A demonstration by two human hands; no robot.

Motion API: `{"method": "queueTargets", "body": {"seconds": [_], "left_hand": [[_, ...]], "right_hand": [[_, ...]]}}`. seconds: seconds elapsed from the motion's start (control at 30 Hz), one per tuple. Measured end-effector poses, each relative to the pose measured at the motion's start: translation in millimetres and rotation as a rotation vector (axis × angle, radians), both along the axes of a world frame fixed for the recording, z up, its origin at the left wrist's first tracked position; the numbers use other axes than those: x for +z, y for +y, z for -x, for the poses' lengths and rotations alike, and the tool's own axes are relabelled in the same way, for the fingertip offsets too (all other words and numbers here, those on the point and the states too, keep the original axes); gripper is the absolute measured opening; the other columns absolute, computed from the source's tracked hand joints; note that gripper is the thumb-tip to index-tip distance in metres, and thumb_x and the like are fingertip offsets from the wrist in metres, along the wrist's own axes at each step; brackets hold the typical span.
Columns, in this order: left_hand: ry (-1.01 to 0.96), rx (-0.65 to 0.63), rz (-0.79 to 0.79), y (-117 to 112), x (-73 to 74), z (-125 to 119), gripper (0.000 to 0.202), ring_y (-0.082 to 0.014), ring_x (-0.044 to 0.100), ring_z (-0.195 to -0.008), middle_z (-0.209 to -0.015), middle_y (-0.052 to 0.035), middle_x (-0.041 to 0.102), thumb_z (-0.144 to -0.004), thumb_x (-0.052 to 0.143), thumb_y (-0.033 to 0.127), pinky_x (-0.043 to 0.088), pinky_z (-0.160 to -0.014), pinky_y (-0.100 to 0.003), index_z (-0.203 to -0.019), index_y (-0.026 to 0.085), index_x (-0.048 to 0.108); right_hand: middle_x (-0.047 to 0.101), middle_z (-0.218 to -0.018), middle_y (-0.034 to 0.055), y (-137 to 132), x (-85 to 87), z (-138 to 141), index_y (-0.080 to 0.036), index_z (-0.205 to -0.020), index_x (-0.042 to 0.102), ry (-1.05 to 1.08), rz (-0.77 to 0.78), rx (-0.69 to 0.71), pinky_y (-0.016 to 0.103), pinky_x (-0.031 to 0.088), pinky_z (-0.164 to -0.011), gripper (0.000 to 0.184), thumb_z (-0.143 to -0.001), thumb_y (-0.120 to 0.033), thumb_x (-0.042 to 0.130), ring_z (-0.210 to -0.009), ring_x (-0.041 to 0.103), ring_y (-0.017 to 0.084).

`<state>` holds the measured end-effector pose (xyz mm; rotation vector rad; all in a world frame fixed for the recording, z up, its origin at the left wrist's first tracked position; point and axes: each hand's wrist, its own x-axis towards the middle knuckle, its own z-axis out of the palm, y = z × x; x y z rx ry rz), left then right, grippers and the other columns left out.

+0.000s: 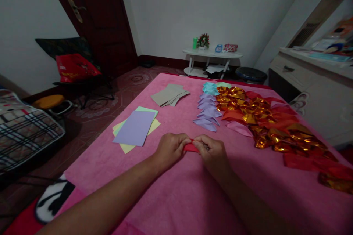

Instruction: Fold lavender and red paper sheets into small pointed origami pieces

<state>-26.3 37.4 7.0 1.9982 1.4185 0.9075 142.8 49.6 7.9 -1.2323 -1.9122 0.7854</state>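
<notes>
Between both hands, low over the pink cloth [176, 183], is a small red folded paper [191, 147]. My left hand [172, 146] is closed, pinching its left end with thumb and fingers. At the right end my right hand [213, 152] pinches it too. Parts of the paper are hidden behind the fingers. Left of my hands lies a fanned stack of flat sheets, with a purple sheet [135, 128] on top of yellow sheets [153, 126] and green ones. Farther back is a loose pile of grey paper [169, 94].
Rows of folded papers fill the right side: purple pieces [207, 112], light blue ones [210, 89], shiny gold ones [275, 139] and red ones [311, 162]. Beyond stand a white side table [213, 54], a black round stool [250, 74] and a cabinet [311, 88]. A chair with a red bag [77, 68] is at left.
</notes>
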Motion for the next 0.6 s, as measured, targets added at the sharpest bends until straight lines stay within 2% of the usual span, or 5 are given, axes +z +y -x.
{"method": "queueTargets", "body": {"seconds": [0.1, 0.23, 0.3, 0.4, 0.6], "left_hand": [[-0.132, 0.038, 0.037, 2, 0.2, 0, 0.027, -0.0117, 0.055, -0.058, -0.064, -0.0021, 0.065, -0.087, 0.05, 0.031, 0.038, -0.057, -0.021, -0.074, 0.015, 0.067], [-0.375, 0.107, 0.092, 4, 0.7, 1, 0.015, -0.0082, 0.048, -0.053, -0.062, 0.0018, 0.059, -0.082, 0.058, 0.028, 0.035, -0.051, -0.018, -0.075, 0.014, 0.059], [-0.443, 0.116, 0.105, 5, 0.3, 1, 0.015, -0.0059, 0.041, -0.048, -0.059, 0.0052, 0.053, -0.081, 0.059, 0.029, 0.029, -0.047, -0.016, -0.078, 0.015, 0.054], [-0.538, 0.087, 0.161, 7, -0.3, 2, 0.018, -0.0046, 0.035, -0.045, -0.054, 0.0079, 0.045, -0.079, 0.061, 0.031, 0.025, -0.044, -0.015, -0.078, 0.016, 0.052], [-0.678, 0.071, 0.315, 9, 1.3, 5, 0.027, -0.003, 0.03, -0.037, -0.044, 0.009, 0.04, -0.074, 0.067, 0.038, 0.022, -0.039, -0.016, -0.07, 0.013, 0.058]], "right_hand": [[0.054, -0.058, -0.0018, 1, 0.8, -3, -0.019, -0.067, 0.061, 0.006, 0.014, -0.05, 0.022, 0.033, -0.053, 0.024, -0.084, -0.032, 0.051, -0.054, 0.048, 0.012], [0.052, -0.057, -0.0029, 3, -2.4, -3, -0.019, -0.075, 0.061, 0.124, 0.122, -0.037, 0.022, 0.033, -0.051, 0.02, -0.083, -0.034, 0.052, -0.053, 0.047, 0.012], [0.046, -0.052, -0.006, 4, -3.1, -2, -0.02, -0.082, 0.059, 0.209, 0.193, -0.028, 0.021, 0.03, -0.047, 0.016, -0.081, -0.035, 0.055, -0.048, 0.042, 0.011], [0.04, -0.047, -0.0093, 6, -1.2, 0, -0.02, -0.087, 0.054, 0.331, 0.303, -0.017, 0.021, 0.024, -0.044, 0.021, -0.077, -0.038, 0.06, -0.042, 0.033, 0.009], [0.05, -0.053, -0.0045, 10, 2.9, -3, -0.016, -0.076, 0.057, 0.457, 0.434, -0.001, 0.02, 0.021, -0.042, 0.029, -0.07, -0.043, 0.067, -0.042, 0.032, 0.006]]}}
